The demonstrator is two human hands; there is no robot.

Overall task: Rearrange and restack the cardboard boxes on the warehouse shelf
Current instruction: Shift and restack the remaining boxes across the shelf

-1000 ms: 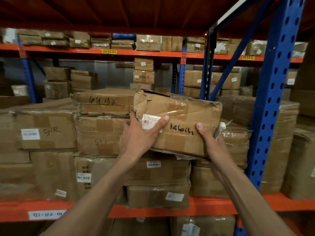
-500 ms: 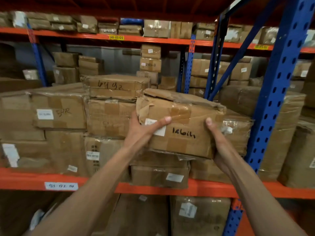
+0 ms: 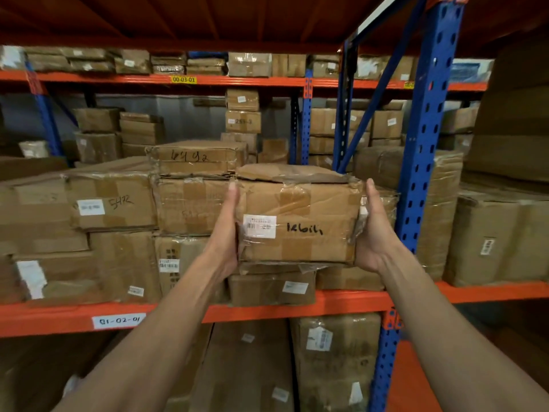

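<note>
I see a taped cardboard box (image 3: 300, 221) held between both hands at the front of the orange shelf (image 3: 267, 310), resting on the lower boxes (image 3: 271, 288). My left hand (image 3: 225, 230) presses its left side with straight fingers; my right hand (image 3: 374, 230) presses the right side likewise.

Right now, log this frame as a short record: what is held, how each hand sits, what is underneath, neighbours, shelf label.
held item: taped cardboard box with a white barcode sticker and black handwriting on its front
left hand: fingers straight, pressed flat against the box's left side
right hand: fingers straight, pressed flat against the box's right side
beneath: a lower box on the orange shelf beam
left neighbour: box marked 6492, topping the next stack
shelf label: white tag, handwritten code
right of the box: blue upright
</note>
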